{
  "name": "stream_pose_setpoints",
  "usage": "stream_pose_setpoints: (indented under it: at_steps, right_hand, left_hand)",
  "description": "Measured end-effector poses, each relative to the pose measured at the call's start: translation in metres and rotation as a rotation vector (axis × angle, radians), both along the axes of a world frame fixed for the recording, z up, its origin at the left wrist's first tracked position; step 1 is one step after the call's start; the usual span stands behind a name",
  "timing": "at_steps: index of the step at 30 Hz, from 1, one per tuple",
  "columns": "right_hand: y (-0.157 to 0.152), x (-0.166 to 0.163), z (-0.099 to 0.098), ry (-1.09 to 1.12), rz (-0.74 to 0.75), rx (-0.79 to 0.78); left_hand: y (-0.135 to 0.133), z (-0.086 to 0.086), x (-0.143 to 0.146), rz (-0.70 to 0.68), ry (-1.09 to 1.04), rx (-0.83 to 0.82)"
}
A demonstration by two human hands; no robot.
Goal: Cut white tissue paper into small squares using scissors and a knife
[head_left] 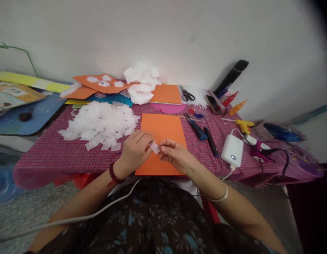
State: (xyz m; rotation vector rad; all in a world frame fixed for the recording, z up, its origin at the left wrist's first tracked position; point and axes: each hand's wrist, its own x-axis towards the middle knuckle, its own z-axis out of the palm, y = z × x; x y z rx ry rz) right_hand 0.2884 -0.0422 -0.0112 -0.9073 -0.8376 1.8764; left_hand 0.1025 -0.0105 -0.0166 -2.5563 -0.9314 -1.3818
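Between my two hands is a small piece of white tissue paper, pinched at its left edge by my left hand and at its right edge by my right hand. Both hands are closed, held over a sheet of orange paper at the table's front. To the left of that sheet lies a big heap of white tissue paper pieces. My left wrist wears a dark red bead bracelet, my right a pale bangle.
Right of the sheet lie a utility knife, a black marker, a white power bank and a yellow glue gun. Crumpled white paper, black scissors and orange cards with white tufts are along the wall. A white cable crosses my lap.
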Motion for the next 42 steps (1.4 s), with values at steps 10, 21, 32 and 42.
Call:
stream_pose_setpoints:
  at_steps: [10,21,32,42]
  right_hand:
    - [-0.010,0.006,0.001,-0.034,0.086,-0.068]
    - [0.000,0.011,-0.010,-0.180,-0.036,0.101]
    - [-0.001,0.050,0.021,-0.801,0.209,0.631]
    - [0.002,0.044,0.029,-0.968,0.189,0.663]
  left_hand:
    - [-0.017,-0.018,0.008,0.079,-0.002,-0.161]
    - [-0.009,-0.017,0.020,0.072,0.048,-0.572]
    - [0.023,-0.007,0.031,-0.706,-0.284,-1.440]
    - [0.025,0.001,0.028,-0.589,-0.204,-1.422]
